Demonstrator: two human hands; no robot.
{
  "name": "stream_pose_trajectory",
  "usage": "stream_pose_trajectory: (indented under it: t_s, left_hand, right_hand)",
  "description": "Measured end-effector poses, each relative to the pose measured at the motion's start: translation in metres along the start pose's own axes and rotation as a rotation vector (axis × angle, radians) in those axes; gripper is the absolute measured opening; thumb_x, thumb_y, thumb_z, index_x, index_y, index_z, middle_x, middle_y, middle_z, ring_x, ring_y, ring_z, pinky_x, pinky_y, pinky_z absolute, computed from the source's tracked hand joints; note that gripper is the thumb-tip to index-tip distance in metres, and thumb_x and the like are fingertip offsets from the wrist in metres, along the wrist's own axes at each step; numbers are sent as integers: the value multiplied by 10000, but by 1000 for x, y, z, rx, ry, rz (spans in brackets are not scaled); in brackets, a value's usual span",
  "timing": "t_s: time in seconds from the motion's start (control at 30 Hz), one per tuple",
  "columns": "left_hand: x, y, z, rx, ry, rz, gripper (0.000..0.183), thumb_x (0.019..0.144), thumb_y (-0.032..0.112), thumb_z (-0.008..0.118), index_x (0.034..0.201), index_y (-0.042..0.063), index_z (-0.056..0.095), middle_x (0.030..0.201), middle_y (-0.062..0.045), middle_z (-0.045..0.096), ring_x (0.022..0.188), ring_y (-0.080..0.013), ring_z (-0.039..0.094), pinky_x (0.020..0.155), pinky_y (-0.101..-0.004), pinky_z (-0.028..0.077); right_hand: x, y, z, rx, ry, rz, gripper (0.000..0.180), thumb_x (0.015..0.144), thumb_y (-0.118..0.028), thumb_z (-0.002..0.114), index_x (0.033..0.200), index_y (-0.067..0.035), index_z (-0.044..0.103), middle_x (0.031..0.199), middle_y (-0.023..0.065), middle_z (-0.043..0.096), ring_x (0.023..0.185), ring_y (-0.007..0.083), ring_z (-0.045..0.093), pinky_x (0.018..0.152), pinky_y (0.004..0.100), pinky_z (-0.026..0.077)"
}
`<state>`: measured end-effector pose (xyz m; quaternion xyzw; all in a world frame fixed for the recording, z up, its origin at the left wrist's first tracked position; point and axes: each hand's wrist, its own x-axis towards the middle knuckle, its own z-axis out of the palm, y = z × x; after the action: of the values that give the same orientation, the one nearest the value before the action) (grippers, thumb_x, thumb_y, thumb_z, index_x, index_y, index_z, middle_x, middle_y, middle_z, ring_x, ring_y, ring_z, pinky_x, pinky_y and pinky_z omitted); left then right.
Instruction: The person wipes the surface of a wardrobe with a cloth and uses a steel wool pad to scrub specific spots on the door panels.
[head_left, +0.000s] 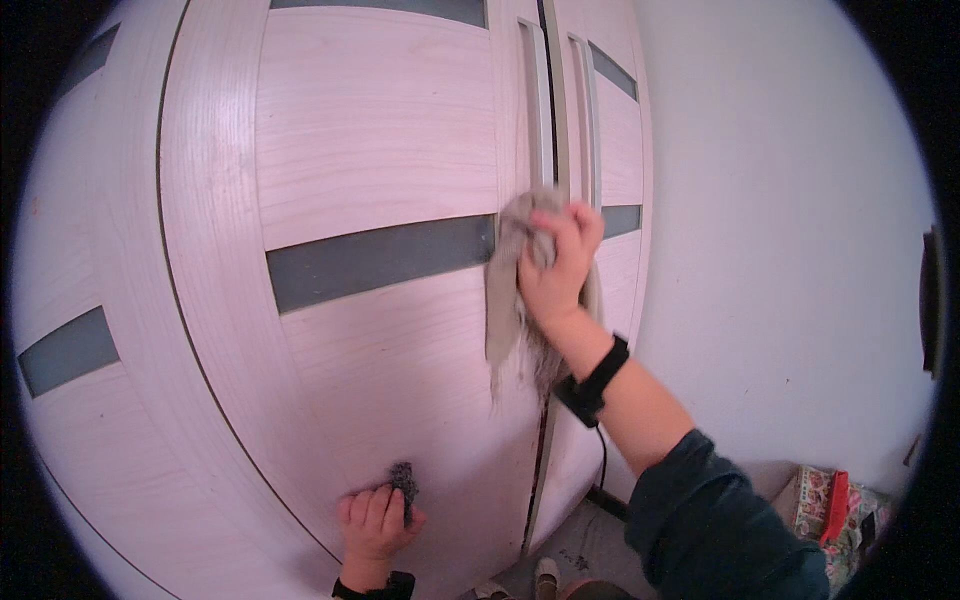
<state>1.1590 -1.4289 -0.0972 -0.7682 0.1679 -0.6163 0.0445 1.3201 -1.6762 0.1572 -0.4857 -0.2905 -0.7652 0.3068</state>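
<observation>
My right hand (562, 259) grips a crumpled grey-beige cloth (504, 300) with a frayed edge. The cloth lies against a pale wood-grain wardrobe door (375, 127), just below its long metal handle (536, 97) and beside the dark inset strip (382, 259). Lower down, my left hand (375, 521) is closed around a dark grey scouring pad (404, 480), near the lower part of the same door. Both wrists wear black bands.
A second door with its own metal handle (586, 112) stands to the right, then a white wall (757, 225). A patterned bag (814, 499) with a red strip sits low at the right. A shoe (547, 571) and a dark cable (604, 457) show near the floor.
</observation>
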Motion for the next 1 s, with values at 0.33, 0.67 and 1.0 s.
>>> stream_pose_trajectory:
  t_s: [0.33,0.67,1.0]
  left_hand:
    - [9,2,6,59,16,56,398,686,275,670,1015,102,528,1003,-68,568,896,-252,517,773,-440,411]
    - [50,6,-21,-27,-139,87,450,641,177,715,1054,88,561,1055,-84,564,966,-275,521,811,-450,412]
    - [416,-18,-11,-51,256,155,277,797,116,637,1039,-13,594,1001,-179,580,963,-366,520,862,-422,426]
  right_hand:
    - [-164,-19,-89,10,-266,165,438,541,17,716,946,-118,616,1038,138,453,980,342,452,839,418,386]
    - [-143,-3,-95,90,-343,214,422,579,-17,729,968,-100,589,1064,146,457,985,342,468,826,420,407]
    - [-159,-7,-92,83,-227,174,436,554,-49,737,956,-129,591,1047,129,483,964,337,490,803,439,415]
